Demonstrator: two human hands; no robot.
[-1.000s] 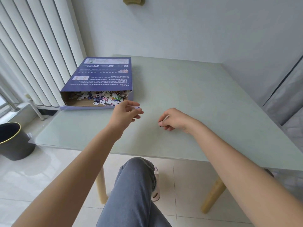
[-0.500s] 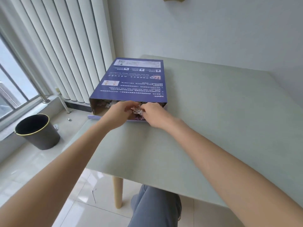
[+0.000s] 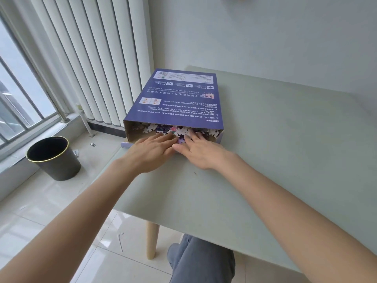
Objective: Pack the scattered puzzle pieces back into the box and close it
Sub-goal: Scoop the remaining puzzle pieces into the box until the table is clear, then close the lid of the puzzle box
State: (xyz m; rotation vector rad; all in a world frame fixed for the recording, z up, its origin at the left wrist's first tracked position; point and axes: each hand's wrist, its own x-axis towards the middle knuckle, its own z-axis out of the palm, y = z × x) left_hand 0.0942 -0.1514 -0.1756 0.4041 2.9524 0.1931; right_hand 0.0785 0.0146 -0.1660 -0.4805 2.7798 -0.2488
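Observation:
A flat purple puzzle box (image 3: 177,99) lies at the table's far left corner, its near end open toward me. Several puzzle pieces (image 3: 163,129) are heaped inside the opening. My left hand (image 3: 151,151) lies flat on the table at the box mouth, fingers straight and reaching into the pieces. My right hand (image 3: 199,152) lies beside it, fingers spread and pressing on the pieces at the opening. The two hands touch at the thumbs. A purple flap (image 3: 220,137) sticks out at the box's right front corner.
The pale green table (image 3: 275,160) stretches bare to the right and toward me. A black bin (image 3: 54,160) stands on the floor at left, below white vertical blinds (image 3: 91,58). A white wall rises behind the box. My knee shows under the table edge.
Both hands moved from the bare table up to the box mouth and now lie flat with fingers straight against the pieces. My view has swung left and closer to the box.

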